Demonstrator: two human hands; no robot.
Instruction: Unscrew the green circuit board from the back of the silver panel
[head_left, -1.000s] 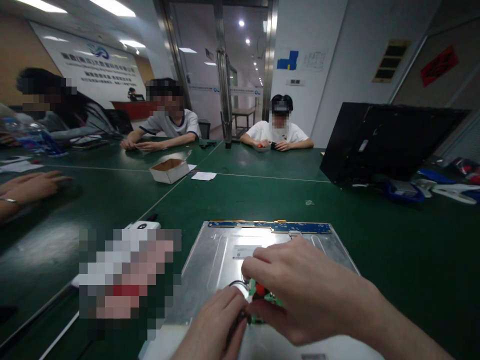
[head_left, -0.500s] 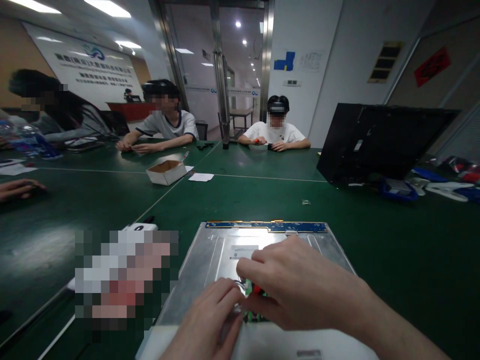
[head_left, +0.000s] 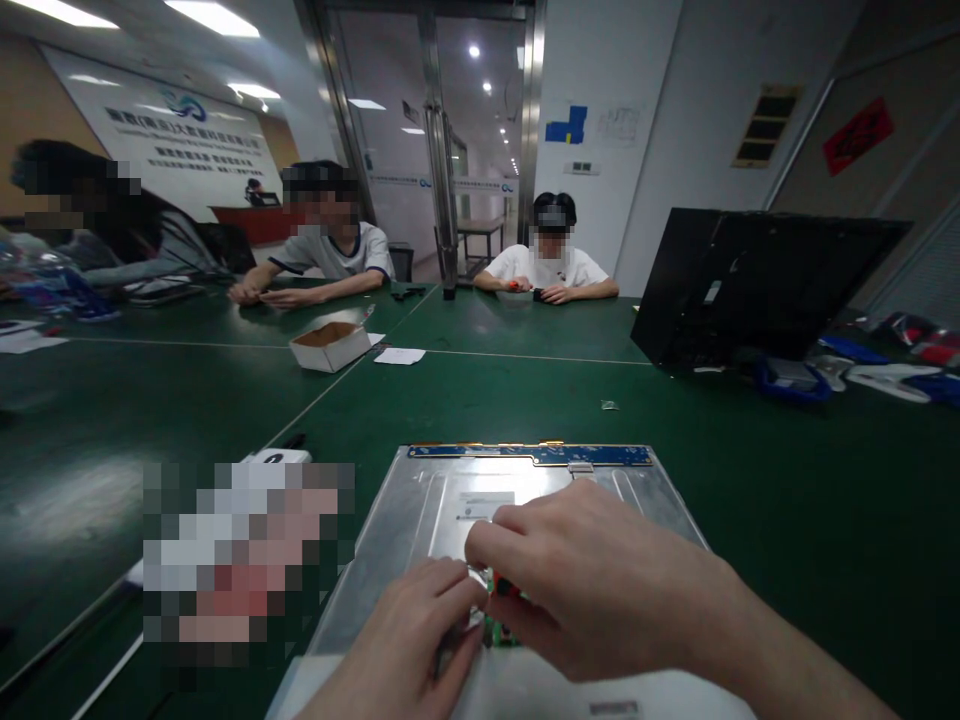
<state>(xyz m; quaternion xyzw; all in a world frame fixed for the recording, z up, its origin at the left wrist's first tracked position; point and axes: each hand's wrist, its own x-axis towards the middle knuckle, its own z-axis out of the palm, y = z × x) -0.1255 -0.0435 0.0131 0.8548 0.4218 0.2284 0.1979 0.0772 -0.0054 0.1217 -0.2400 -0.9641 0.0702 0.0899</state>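
A silver metal-backed display panel point(head_left: 382, 530) lies flat on the table in front of me, with a narrow blue circuit board point(head_left: 465, 453) along its far edge. Nearer to me, a small green circuit board point(head_left: 501, 632) is mostly covered by my hands. My right hand point(head_left: 577, 580) is curled round a small red-and-black tool point(head_left: 504, 585), whose tip I cannot see. Against it, at the board's left side, the bent fingers of my left hand point(head_left: 420, 620) are pinched together by some thin pale wires; what they grip is hidden.
The green table point(head_left: 510, 400) carries a white open box point(head_left: 330, 348), a paper slip point(head_left: 400, 356) and a black monitor point(head_left: 765, 290) at right. A blurred-out white and pink item point(head_left: 247, 550) lies left of the panel. Several people sit at the far and left sides.
Both hands stay at the green board, with the right hand shifted slightly toward me. A co-worker's hand at the left edge has gone from view. The view has turned slightly.
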